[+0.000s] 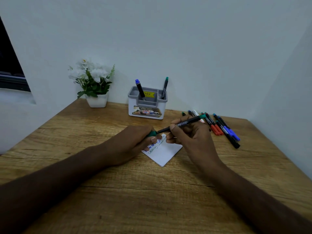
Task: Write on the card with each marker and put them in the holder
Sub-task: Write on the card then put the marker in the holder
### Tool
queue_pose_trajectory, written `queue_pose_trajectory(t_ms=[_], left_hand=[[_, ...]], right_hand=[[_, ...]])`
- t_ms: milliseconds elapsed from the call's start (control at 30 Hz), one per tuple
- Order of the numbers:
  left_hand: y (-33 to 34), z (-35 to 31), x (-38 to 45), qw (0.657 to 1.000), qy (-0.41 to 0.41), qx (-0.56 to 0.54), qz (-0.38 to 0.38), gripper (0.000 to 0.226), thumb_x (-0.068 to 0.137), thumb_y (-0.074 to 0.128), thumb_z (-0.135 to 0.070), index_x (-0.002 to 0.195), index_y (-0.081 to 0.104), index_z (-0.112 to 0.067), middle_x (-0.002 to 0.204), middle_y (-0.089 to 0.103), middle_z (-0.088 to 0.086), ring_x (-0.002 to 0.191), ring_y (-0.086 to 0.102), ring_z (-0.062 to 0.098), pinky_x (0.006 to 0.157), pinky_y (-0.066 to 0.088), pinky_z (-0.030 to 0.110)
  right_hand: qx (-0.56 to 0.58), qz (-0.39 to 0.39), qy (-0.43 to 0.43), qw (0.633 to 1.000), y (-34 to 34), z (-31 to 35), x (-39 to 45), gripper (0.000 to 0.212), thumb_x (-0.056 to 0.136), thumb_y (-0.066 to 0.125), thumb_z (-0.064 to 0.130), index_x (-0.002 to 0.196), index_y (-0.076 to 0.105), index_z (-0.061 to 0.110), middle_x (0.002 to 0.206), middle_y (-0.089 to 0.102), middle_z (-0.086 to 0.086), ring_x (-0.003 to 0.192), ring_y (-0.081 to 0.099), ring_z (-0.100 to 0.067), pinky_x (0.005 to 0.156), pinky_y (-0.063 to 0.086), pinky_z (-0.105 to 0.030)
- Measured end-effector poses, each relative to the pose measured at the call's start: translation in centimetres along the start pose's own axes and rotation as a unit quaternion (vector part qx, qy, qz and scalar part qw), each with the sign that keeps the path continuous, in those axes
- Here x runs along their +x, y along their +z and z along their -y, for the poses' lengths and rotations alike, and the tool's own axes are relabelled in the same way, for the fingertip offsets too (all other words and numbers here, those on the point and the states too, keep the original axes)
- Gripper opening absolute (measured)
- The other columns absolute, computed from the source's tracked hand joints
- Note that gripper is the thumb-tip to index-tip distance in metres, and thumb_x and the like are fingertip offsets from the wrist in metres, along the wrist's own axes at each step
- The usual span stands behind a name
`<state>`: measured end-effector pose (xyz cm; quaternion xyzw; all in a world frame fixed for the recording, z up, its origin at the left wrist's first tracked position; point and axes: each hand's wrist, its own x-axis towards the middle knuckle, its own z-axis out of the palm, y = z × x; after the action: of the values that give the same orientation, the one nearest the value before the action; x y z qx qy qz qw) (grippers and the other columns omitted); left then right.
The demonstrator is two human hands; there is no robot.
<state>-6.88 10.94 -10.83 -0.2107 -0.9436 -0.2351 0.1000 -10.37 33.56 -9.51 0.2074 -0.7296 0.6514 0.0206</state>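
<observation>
A green marker (182,124) is held above a white card (164,152) on the table (135,191), its long axis running from upper right down to lower left. The right hand (190,134) has its fingers clamped on the barrel. The left hand (135,141) has its fingers closed on the green cap (152,133) at the marker's lower left end. Behind them, the holder (146,105) has a blue marker (140,89) in one compartment and a green one (165,87) in another. More markers (222,128) lie to the right.
</observation>
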Motion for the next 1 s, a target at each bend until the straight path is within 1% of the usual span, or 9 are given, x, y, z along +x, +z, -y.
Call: queue_pose_trajectory(t_ms=[100, 200, 400, 500, 633, 733, 800, 900, 1000], left_hand=[[-0.1, 0.0, -0.1, 1.000, 0.012, -0.012, 0.003, 0.023, 0.110, 0.038, -0.041, 0.107, 0.058, -0.030, 0.095, 0.060, -0.018, 0.088, 0.058, 0.004, 0.070, 0.041, 0.013], [-0.1, -0.1, -0.2, 0.999, 0.017, -0.027, -0.003, 0.022, 0.111, 0.040, -0.036, 0.101, 0.059, -0.029, 0.092, 0.061, -0.017, 0.087, 0.060, 0.003, 0.072, 0.042, 0.010], [0.2, -0.4, -0.5, 0.999, 0.008, -0.037, -0.033, 0.026, 0.112, 0.038, -0.035, 0.104, 0.060, -0.024, 0.087, 0.063, -0.016, 0.083, 0.062, 0.003, 0.069, 0.045, 0.011], [0.3, -0.4, -0.4, 0.998, 0.002, -0.043, -0.054, 0.029, 0.112, 0.038, -0.035, 0.102, 0.062, -0.020, 0.086, 0.065, -0.013, 0.082, 0.063, 0.006, 0.067, 0.046, 0.012], [-0.3, -1.1, 0.1, 0.990, 0.007, -0.105, -0.090, 0.028, 0.112, 0.037, -0.036, 0.120, 0.059, -0.021, 0.101, 0.071, -0.008, 0.086, 0.070, 0.005, 0.066, 0.058, 0.018], [-1.4, -0.7, 0.7, 0.969, -0.064, -0.176, -0.161, 0.017, 0.112, 0.037, -0.033, 0.119, 0.052, -0.025, 0.113, 0.074, -0.009, 0.092, 0.070, -0.001, 0.071, 0.061, 0.023], [-2.7, 0.2, 1.8, 0.950, -0.080, -0.177, -0.244, 0.017, 0.112, 0.044, -0.032, 0.118, 0.059, -0.030, 0.118, 0.074, -0.014, 0.099, 0.068, 0.000, 0.079, 0.055, 0.023], [-5.7, 1.9, 4.5, 0.912, -0.130, -0.167, -0.352, 0.019, 0.102, 0.064, -0.036, 0.118, 0.076, -0.033, 0.111, 0.073, -0.017, 0.099, 0.062, 0.000, 0.073, 0.046, 0.015], [-8.6, 3.6, 7.2, 0.881, -0.190, -0.173, -0.398, 0.024, 0.095, 0.075, -0.036, 0.116, 0.081, -0.026, 0.097, 0.076, -0.014, 0.088, 0.066, 0.001, 0.073, 0.049, 0.010]], right_hand=[[-0.065, 0.027, 0.025, 0.997, 0.1, -0.6, 0.2, 0.021, 0.090, 0.082, 0.038, 0.107, 0.078, 0.026, 0.098, 0.084, 0.003, 0.094, 0.079, -0.011, 0.090, 0.064, -0.039], [-0.080, 0.036, 0.065, 0.994, 0.9, -1.0, 0.4, 0.043, 0.082, 0.085, 0.053, 0.112, 0.077, 0.024, 0.106, 0.082, 0.007, 0.103, 0.076, -0.007, 0.092, 0.063, -0.036], [-0.044, 0.037, 0.053, 0.997, 2.6, -0.4, 0.3, 0.026, 0.092, 0.079, 0.044, 0.095, 0.082, 0.019, 0.090, 0.083, 0.007, 0.085, 0.076, -0.004, 0.074, 0.050, -0.027], [-0.031, 0.036, 0.046, 0.998, 3.0, -0.5, 0.2, 0.023, 0.096, 0.075, 0.041, 0.088, 0.082, 0.021, 0.084, 0.081, 0.007, 0.079, 0.072, -0.003, 0.072, 0.046, -0.025], [0.003, 0.023, 0.022, 0.999, 2.8, -0.6, 0.0, 0.024, 0.096, 0.074, 0.046, 0.106, 0.081, 0.026, 0.100, 0.082, 0.006, 0.095, 0.075, -0.007, 0.082, 0.058, -0.033], [0.002, 0.027, 0.043, 0.999, 2.4, -0.8, 0.0, 0.029, 0.089, 0.079, 0.050, 0.110, 0.077, 0.030, 0.102, 0.081, 0.011, 0.097, 0.074, -0.004, 0.083, 0.056, -0.026], [-0.015, 0.030, 0.049, 0.998, 2.3, -1.0, 0.0, 0.026, 0.088, 0.080, 0.048, 0.105, 0.078, 0.027, 0.098, 0.081, 0.010, 0.095, 0.073, -0.003, 0.078, 0.052, -0.018], [-0.031, 0.051, 0.053, 0.997, 2.2, -0.9, 0.0, 0.018, 0.090, 0.081, 0.040, 0.096, 0.081, 0.023, 0.092, 0.081, 0.011, 0.087, 0.070, 0.004, 0.068, 0.048, -0.009], [-0.030, 0.069, 0.051, 0.996, 2.0, -1.0, 0.0, 0.015, 0.092, 0.081, 0.036, 0.093, 0.082, 0.021, 0.090, 0.081, 0.008, 0.085, 0.070, 0.003, 0.065, 0.046, -0.007]])
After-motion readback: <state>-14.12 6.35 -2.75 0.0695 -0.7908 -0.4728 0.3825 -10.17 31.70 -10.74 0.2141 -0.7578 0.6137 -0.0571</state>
